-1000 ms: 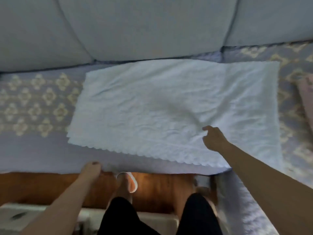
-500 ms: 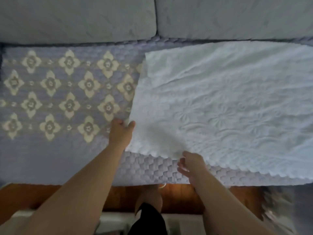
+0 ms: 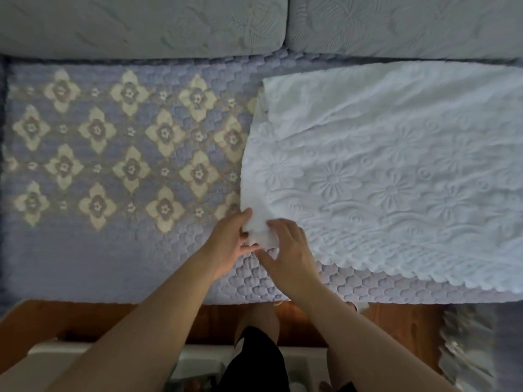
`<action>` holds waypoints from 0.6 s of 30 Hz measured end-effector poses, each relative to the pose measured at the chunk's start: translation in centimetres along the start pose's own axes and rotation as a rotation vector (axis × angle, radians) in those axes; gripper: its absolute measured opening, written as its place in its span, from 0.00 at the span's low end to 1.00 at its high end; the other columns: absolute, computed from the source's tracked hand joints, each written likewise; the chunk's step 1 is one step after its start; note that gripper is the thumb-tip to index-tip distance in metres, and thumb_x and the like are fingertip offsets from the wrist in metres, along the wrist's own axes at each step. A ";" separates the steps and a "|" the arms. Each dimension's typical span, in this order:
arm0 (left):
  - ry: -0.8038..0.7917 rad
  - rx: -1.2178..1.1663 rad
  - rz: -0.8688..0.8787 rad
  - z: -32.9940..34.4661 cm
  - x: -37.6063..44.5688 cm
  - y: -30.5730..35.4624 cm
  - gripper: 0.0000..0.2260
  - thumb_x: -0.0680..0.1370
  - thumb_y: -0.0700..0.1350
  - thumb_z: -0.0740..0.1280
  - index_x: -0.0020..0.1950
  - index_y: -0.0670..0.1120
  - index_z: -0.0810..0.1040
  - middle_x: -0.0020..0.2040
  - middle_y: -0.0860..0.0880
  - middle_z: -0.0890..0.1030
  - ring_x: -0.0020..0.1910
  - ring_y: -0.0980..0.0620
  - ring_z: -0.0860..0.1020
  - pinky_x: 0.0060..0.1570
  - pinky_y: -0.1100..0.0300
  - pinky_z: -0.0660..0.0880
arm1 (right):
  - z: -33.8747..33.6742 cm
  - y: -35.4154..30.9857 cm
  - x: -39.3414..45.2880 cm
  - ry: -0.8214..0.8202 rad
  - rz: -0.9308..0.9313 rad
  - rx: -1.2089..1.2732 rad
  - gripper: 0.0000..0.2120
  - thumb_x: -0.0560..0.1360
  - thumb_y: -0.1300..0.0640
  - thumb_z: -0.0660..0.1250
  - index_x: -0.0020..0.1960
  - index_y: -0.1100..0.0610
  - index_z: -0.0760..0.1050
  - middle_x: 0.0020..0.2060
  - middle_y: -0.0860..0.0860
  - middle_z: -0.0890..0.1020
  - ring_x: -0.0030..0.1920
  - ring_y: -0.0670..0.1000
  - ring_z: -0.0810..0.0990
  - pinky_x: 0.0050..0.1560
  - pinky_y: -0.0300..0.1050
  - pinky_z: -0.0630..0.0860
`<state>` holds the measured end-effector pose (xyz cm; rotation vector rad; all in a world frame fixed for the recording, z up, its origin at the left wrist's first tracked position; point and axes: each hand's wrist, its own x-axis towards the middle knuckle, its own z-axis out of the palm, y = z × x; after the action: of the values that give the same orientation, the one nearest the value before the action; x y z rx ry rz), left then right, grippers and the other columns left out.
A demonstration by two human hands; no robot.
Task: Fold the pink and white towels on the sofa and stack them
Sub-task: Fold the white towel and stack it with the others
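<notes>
White towel (image 3: 396, 176) lies spread on the sofa (image 3: 113, 250). Left hand (image 3: 226, 244) and right hand (image 3: 288, 250) pinch its near-left corner; folding barely begun, pink towel unseen, stacking left.

white towel (image 3: 396, 176) cut off right, fingertip grip perhaps hidden

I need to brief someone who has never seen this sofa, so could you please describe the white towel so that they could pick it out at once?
Start at the sofa's lavender quilted seat cover, below the grey back cushions. On its right half lies the white towel, spread flat. Unlike the cover with its cream diamond flowers, it is plain white with embossed flowers and a scalloped near edge, and both the left hand and right hand meet at its near-left corner.
</notes>
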<state>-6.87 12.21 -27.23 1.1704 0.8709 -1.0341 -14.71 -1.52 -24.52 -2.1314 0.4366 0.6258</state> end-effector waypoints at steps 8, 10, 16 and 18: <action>0.104 -0.247 0.027 -0.6 -1.3 -3.5 0.25 0.84 0.61 0.53 0.67 0.44 0.76 0.61 0.44 0.83 0.62 0.45 0.81 0.67 0.47 0.73 | 1.4 -2.2 5.0 -0.118 0.158 0.031 0.22 0.78 0.42 0.64 0.70 0.45 0.72 0.61 0.44 0.79 0.60 0.47 0.78 0.59 0.45 0.76; 0.130 -0.197 0.040 -0.6 -1.4 -4.1 0.19 0.84 0.55 0.58 0.65 0.43 0.78 0.58 0.44 0.84 0.61 0.47 0.81 0.65 0.50 0.75 | 1.7 -2.4 5.6 -0.114 0.186 0.037 0.14 0.79 0.44 0.62 0.59 0.47 0.80 0.50 0.45 0.83 0.52 0.46 0.81 0.52 0.45 0.79; 0.231 -0.100 0.075 -1.4 -0.4 -5.4 0.15 0.80 0.41 0.67 0.67 0.48 0.74 0.58 0.49 0.81 0.57 0.51 0.81 0.60 0.55 0.78 | 2.6 -2.0 6.6 -0.129 0.189 -0.013 0.14 0.78 0.45 0.64 0.58 0.50 0.80 0.50 0.46 0.82 0.52 0.47 0.79 0.49 0.44 0.75; 0.204 0.012 0.151 -1.3 -0.6 -5.5 0.09 0.80 0.38 0.67 0.58 0.49 0.79 0.51 0.54 0.84 0.54 0.51 0.83 0.57 0.56 0.80 | 3.1 -2.2 6.5 -0.169 0.191 0.000 0.24 0.74 0.39 0.67 0.68 0.46 0.74 0.57 0.44 0.77 0.58 0.46 0.76 0.55 0.42 0.72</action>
<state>-12.30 13.20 -28.53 1.3471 0.9206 -0.8081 -9.12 1.72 -28.45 -2.0316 0.5498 0.9062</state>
